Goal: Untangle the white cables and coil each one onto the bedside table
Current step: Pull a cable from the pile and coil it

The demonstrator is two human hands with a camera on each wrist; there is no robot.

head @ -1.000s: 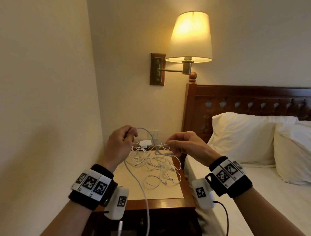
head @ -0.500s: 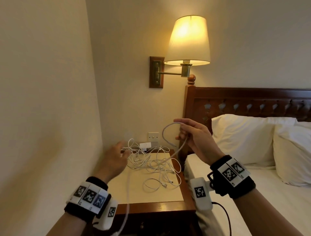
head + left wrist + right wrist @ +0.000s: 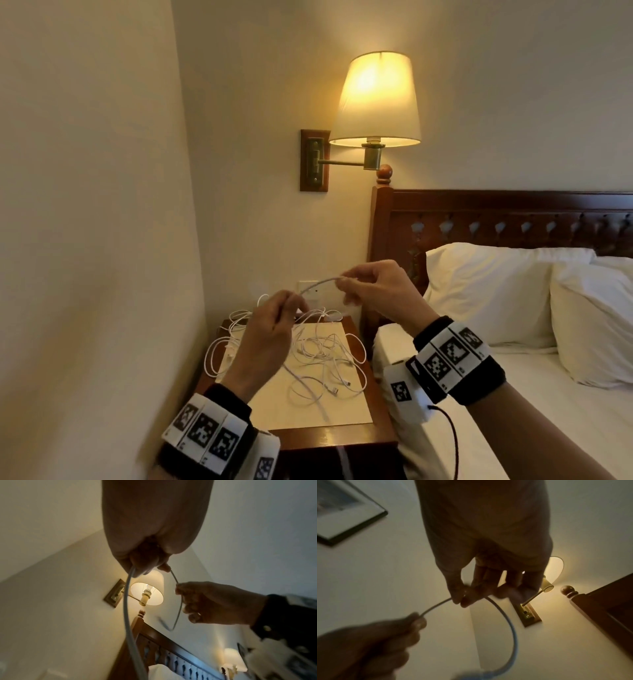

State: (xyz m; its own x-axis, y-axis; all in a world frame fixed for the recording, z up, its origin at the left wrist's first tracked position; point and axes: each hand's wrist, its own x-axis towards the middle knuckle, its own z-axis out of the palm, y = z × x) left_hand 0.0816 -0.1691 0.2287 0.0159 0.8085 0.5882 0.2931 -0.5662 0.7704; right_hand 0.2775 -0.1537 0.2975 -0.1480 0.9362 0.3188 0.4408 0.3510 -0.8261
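Note:
One white cable (image 3: 317,283) stretches in the air between both hands above the bedside table (image 3: 325,435). My left hand (image 3: 274,329) pinches it low on the left, and the cable (image 3: 127,608) hangs down from that hand. My right hand (image 3: 370,287) pinches it higher on the right, with a loop of the cable (image 3: 508,618) curving below the fingers. A tangle of thin white cables (image 3: 322,349) lies spread on the table's pale top, partly hidden behind my left hand.
A lit wall lamp (image 3: 375,102) hangs above the table. A wall socket (image 3: 313,291) sits behind the hands. The bed with white pillows (image 3: 486,291) and dark wooden headboard (image 3: 496,219) lies at the right. A wall (image 3: 96,240) closes in the left side.
My left hand rose from the tangle and took hold of the cable again. My right hand came down and left with its loop, so the cable now spans both hands.

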